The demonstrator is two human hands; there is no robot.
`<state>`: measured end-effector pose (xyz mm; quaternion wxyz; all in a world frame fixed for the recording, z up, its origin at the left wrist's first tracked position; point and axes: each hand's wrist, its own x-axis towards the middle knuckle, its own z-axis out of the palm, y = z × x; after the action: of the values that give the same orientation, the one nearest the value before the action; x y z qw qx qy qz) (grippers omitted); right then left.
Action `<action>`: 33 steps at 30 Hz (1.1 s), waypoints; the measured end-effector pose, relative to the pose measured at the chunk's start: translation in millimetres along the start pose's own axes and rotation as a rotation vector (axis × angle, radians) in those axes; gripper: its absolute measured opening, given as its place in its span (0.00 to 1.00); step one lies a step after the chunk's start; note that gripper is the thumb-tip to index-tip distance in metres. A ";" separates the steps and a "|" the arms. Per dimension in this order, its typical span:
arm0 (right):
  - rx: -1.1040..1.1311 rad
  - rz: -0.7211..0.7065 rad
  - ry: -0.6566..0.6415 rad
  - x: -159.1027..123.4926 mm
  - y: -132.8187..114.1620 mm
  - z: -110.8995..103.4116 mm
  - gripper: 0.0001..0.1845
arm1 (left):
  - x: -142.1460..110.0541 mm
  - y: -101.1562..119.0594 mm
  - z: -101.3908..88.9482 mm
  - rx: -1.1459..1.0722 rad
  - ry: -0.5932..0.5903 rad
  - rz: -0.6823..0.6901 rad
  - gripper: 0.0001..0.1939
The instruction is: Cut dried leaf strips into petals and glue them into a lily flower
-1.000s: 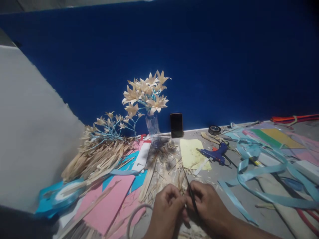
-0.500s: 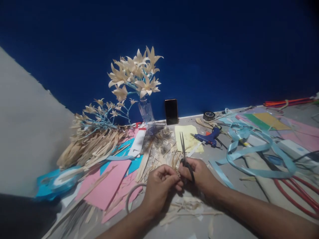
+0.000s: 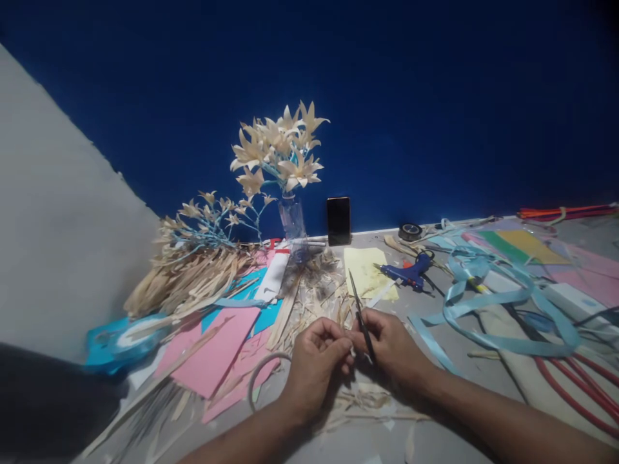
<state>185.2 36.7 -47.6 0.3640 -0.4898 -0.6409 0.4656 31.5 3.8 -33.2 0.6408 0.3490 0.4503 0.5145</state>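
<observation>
Gripping dark scissors (image 3: 358,316), the person's right hand (image 3: 387,345) is closed round the handles, in front of the clear vase (image 3: 293,222) and a little to its right. The blades point up and away from the person, seen nearly edge-on, so from where I stand I can't tell whether they are parted. The left hand (image 3: 316,367), also in front of the vase, has its fingers curled, the tips meeting those of the right; whether it pinches some small scrap, I can't make out.

Pale flowers (image 3: 280,145) on blue stems rise from the vase itself, and a phone (image 3: 338,220) leans upright just to its right. Farther right of the vase, a blue glue gun (image 3: 411,274) lies with its nozzle over a yellow sheet (image 3: 360,261), and well beyond that, light-blue ribbon (image 3: 507,348) loops loosely across the desk (image 3: 333,448). Left of the vase I see smaller flowers (image 3: 207,219) above a heap of dried strips (image 3: 188,283), with pink paper (image 3: 217,361) nearer the person. Shavings (image 3: 312,290) are scattered between the vase and the hands
</observation>
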 end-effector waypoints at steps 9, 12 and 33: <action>0.069 0.069 0.005 -5.1 0.8 9.2 0.14 | -1.1 -11.2 -4.6 0.073 0.009 0.015 0.16; 0.512 0.217 -0.185 -8.0 0.1 12.6 0.23 | -7.7 -9.9 -3.8 0.056 -0.108 0.042 0.17; 0.499 0.118 -0.255 -6.8 3.6 7.5 0.26 | -13.4 -14.0 -8.3 0.121 -0.012 0.095 0.22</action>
<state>181.0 28.7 -53.4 0.3620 -0.3590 -0.5176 0.6871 27.7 -12.5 -46.0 0.5960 0.4114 0.4596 0.5142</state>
